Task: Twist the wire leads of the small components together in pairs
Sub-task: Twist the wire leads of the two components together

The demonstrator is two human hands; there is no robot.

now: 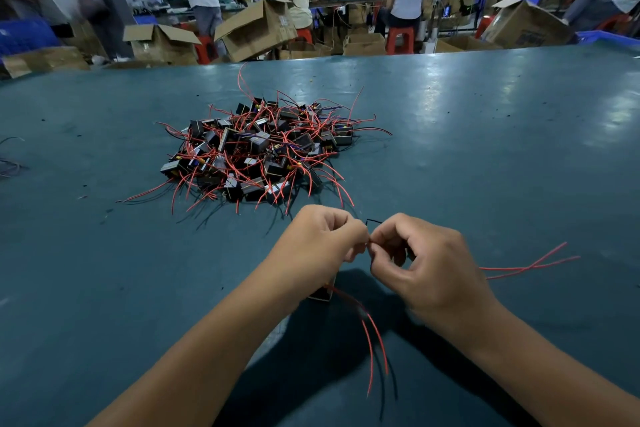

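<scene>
Thin red wire leads [369, 246] sit pinched where the grip of the left hand [322, 239] meets the grip of the right hand [420, 263], fingers curled tight. A small component [322, 293] hangs below the left grip. Beyond both, a pile of components [263, 152] lies on the table [485, 149].

Component [320, 294] mostly hidden under left wrist (far workers blurred)

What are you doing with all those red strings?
They are wires. The left hand and right hand pinch thin wire leads together between the fingertips, above the blue-green table. A small component hangs under the left hand. A pile of components lies beyond.
</scene>
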